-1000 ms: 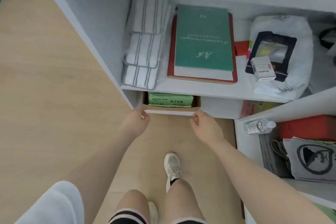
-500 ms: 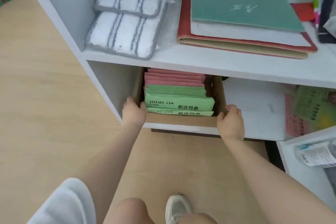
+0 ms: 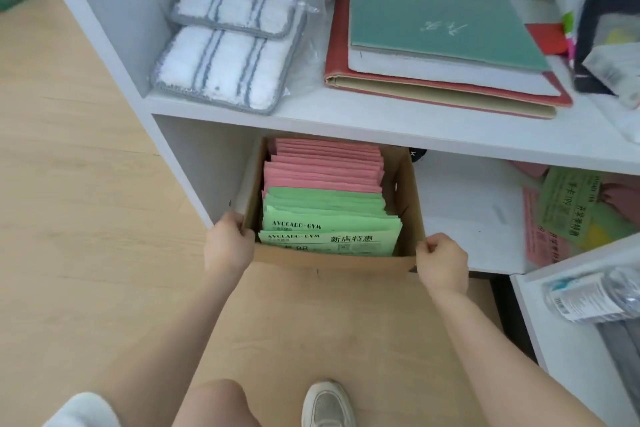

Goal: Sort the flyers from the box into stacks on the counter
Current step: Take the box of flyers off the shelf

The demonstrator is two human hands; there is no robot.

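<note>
A brown cardboard box sits in the bottom compartment of a white shelf unit, its front end sticking out over the floor. Inside stand green flyers at the front and pink flyers behind them. My left hand grips the box's front left corner, fingers curled over the rim. My right hand grips the front right corner the same way.
The white shelf above the box carries striped cleaning pads and a green book on a red binder. Loose green and pink flyers lie in the compartment to the right. A water bottle lies on a lower right shelf. My shoe stands on the wooden floor.
The view has dropped and come closer to the bottom compartment. Both hands went from reaching for the box to gripping its front corners, and the box has slid outward, showing more flyers.
</note>
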